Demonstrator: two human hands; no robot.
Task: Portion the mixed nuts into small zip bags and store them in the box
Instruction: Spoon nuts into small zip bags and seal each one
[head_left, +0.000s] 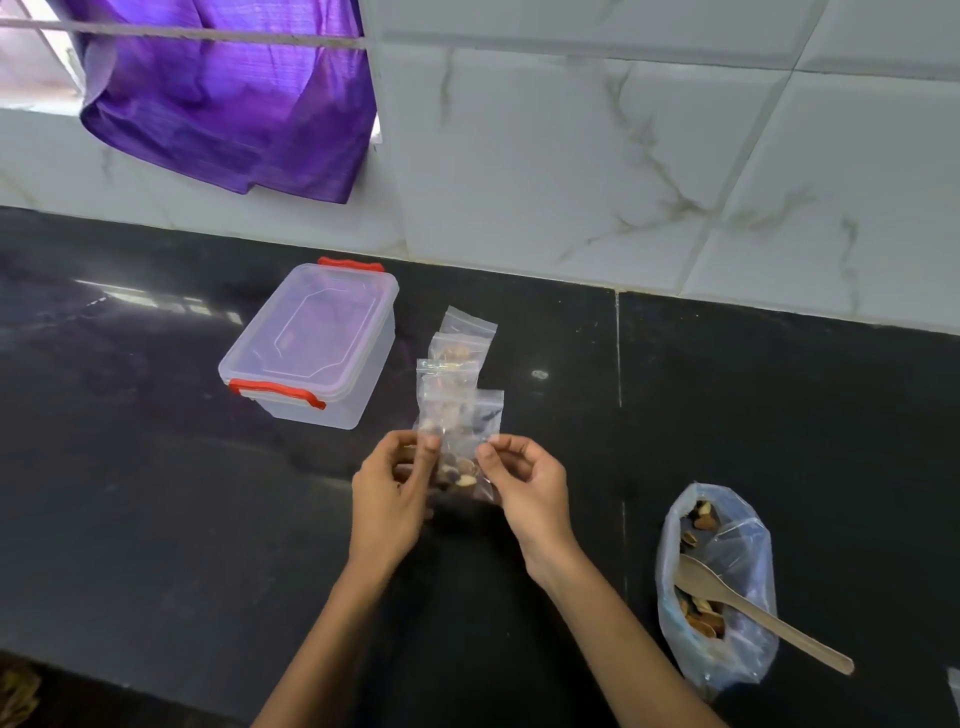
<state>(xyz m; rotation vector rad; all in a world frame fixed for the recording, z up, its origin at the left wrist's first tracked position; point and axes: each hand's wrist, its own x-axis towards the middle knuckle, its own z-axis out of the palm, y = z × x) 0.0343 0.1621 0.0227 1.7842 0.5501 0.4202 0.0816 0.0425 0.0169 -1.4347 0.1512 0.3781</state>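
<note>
A small clear zip bag (460, 470) with mixed nuts in its lower part hangs between my hands above the black counter. My left hand (392, 493) pinches its left top edge and my right hand (524, 491) pinches its right top edge. Just beyond it, several more small zip bags (457, 374) lie in a row on the counter, some with nuts inside. The clear plastic box (311, 345) with red clips stands to the left of them, its lid on. A large clear bag of mixed nuts (719, 587) lies at the right with a wooden spoon (748, 608) in it.
The black counter (156, 493) runs back to a white marble-tiled wall (623, 156). A purple cloth (234, 104) hangs from a bar at the window, back left. A small white speck (540, 374) lies on the counter to the right of the zip bags.
</note>
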